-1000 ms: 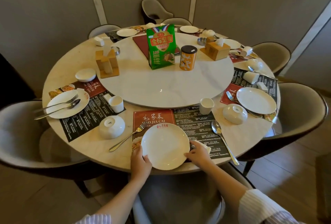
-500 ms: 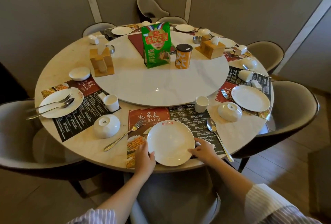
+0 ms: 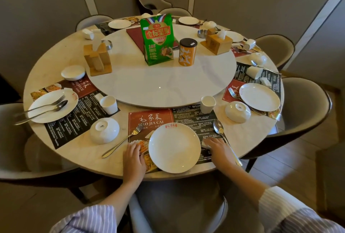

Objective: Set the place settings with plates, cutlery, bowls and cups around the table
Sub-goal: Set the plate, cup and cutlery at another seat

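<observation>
A white plate (image 3: 174, 148) with a red logo lies on the red-and-black placemat (image 3: 151, 119) at the near table edge. My left hand (image 3: 133, 158) rests flat on the mat just left of the plate's rim. Right of the plate, my right hand (image 3: 217, 148) lies with its fingers over a small white packet (image 3: 205, 144). A fork (image 3: 123, 142) lies slanted to the left and a spoon (image 3: 222, 134) to the right. A white cup (image 3: 207, 104) stands at the mat's far right corner. An upturned white bowl (image 3: 104, 130) sits left of the fork.
Neighbouring settings have plates (image 3: 53, 106) (image 3: 259, 96), cups and bowls. The white turntable (image 3: 162, 76) carries a green bag (image 3: 157, 38), an orange can (image 3: 187, 51) and wooden tissue boxes (image 3: 97, 59). Grey chairs ring the table; one chair (image 3: 177, 214) is right below me.
The plate has slid to the right on the placemat. Both hands have left its rim: the left now lies on the mat, the right on the white packet.
</observation>
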Tool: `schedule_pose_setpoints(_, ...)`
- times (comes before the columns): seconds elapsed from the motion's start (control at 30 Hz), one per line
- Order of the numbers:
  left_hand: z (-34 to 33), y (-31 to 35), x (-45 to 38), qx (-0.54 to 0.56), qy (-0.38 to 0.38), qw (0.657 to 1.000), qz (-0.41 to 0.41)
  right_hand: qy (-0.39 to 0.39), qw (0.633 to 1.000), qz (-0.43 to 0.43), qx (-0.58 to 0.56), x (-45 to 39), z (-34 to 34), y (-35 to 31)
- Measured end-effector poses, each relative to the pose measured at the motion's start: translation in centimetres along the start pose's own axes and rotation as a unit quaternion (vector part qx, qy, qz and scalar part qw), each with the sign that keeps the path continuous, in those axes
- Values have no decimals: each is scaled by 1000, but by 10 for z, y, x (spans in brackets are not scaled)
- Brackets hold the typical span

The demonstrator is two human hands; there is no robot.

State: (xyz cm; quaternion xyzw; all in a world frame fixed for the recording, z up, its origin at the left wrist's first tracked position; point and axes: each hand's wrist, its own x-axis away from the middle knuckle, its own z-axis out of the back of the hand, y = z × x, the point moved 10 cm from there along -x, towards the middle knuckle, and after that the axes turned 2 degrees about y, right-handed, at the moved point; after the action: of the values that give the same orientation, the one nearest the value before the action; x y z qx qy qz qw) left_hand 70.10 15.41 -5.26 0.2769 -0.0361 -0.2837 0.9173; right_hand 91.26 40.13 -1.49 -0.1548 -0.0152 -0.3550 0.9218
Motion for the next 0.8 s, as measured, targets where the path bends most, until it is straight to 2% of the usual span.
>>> schedule_pose_setpoints(0.23, 1, 2, 7, -60, 44, 997, -31, 24, 998, -15, -56, -61, 13, -7)
schedule_pose_setpoints(0.53, -3, 3, 8, -77, 40, 995, -43, 16, 995, 49, -82, -130, 12, -54)
schedule_pose_setpoints(0.8, -5, 3, 6, -71, 32, 996, -45, 16, 994, 61, -87, -159, 15, -73)
